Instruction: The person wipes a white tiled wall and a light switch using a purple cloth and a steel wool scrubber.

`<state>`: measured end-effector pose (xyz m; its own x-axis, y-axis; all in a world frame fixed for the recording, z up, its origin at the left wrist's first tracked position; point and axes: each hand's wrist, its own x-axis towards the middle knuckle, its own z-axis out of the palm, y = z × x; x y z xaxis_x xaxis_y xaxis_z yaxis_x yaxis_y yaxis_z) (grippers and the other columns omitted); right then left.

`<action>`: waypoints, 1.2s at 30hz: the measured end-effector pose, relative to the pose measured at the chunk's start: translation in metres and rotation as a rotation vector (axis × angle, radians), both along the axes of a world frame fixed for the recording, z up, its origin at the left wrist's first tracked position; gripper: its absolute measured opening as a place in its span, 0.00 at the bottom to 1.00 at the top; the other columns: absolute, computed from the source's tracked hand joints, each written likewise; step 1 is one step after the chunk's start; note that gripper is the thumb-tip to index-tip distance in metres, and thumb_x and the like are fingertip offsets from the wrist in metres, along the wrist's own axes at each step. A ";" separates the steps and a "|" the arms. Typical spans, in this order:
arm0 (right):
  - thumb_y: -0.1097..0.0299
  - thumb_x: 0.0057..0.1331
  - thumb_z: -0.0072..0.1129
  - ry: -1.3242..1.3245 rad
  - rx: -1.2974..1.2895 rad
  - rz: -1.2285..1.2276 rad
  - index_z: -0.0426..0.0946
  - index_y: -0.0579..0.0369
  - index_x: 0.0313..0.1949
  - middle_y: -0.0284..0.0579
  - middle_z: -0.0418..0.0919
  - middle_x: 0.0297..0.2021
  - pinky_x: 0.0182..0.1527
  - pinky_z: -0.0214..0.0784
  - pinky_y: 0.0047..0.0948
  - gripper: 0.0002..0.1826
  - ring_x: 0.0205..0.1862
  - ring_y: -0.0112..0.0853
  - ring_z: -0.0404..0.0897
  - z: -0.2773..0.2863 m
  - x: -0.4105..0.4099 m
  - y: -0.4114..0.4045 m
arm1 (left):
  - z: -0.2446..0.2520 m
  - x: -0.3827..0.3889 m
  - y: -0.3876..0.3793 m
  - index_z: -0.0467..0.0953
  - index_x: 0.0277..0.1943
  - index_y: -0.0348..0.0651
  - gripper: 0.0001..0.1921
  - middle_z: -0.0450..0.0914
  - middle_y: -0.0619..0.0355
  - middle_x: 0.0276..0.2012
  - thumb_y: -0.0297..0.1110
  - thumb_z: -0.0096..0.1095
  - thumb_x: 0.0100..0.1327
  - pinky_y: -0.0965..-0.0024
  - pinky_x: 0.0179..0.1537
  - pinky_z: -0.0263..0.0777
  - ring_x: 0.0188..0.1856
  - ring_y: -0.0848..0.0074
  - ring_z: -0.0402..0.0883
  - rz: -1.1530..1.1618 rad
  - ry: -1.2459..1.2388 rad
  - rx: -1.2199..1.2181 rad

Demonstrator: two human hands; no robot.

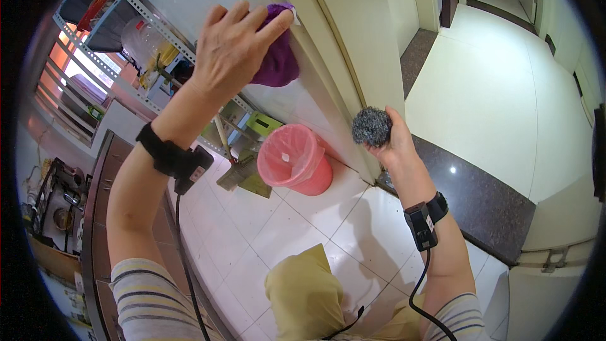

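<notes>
My left hand [234, 42] is raised at upper centre, its fingers closed on a purple cloth [279, 59] that hangs beside the edge of the door frame [326, 85]. My right hand [395, 144] is lower and to the right, gripping a grey steel wool scourer [372, 127] in front of the frame's lower part. Both wrists wear black straps with small cabled devices. Between the arms, on the tiled floor, stands a pink waste bin [296, 158] with a clear liner and a small white scrap inside.
A broom [234, 175] and a green dustpan [255, 182] lean left of the bin. Metal shelving [128, 0] holds plastic containers at upper left, above a counter with a sink [64, 208]. A dark stone threshold [473, 199] crosses the doorway at right.
</notes>
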<state>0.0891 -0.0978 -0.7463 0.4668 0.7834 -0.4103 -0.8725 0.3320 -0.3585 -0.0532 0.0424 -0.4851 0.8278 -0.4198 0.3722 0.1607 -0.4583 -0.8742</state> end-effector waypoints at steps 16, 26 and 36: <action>0.49 0.72 0.50 -0.100 0.020 -0.013 0.76 0.48 0.49 0.44 0.82 0.44 0.44 0.72 0.45 0.19 0.46 0.39 0.80 -0.006 0.003 0.002 | -0.006 0.001 0.001 0.78 0.52 0.59 0.16 0.76 0.64 0.33 0.31 0.58 0.61 0.63 0.43 0.65 0.39 0.71 0.77 0.017 -0.088 -0.139; 0.51 0.71 0.51 -0.119 0.082 -0.002 0.76 0.49 0.50 0.44 0.82 0.44 0.47 0.73 0.46 0.18 0.47 0.39 0.81 -0.006 0.010 0.006 | 0.145 0.013 0.011 0.76 0.60 0.53 0.18 0.83 0.56 0.40 0.29 0.57 0.69 0.59 0.50 0.71 0.45 0.60 0.82 -0.115 -0.384 0.130; 0.54 0.72 0.49 -0.110 0.020 -0.038 0.76 0.49 0.48 0.43 0.83 0.42 0.45 0.75 0.44 0.15 0.44 0.38 0.82 -0.033 0.040 -0.004 | -0.034 0.006 0.001 0.77 0.57 0.52 0.21 0.81 0.58 0.35 0.26 0.61 0.60 0.60 0.41 0.68 0.38 0.64 0.79 -0.095 -0.148 -0.290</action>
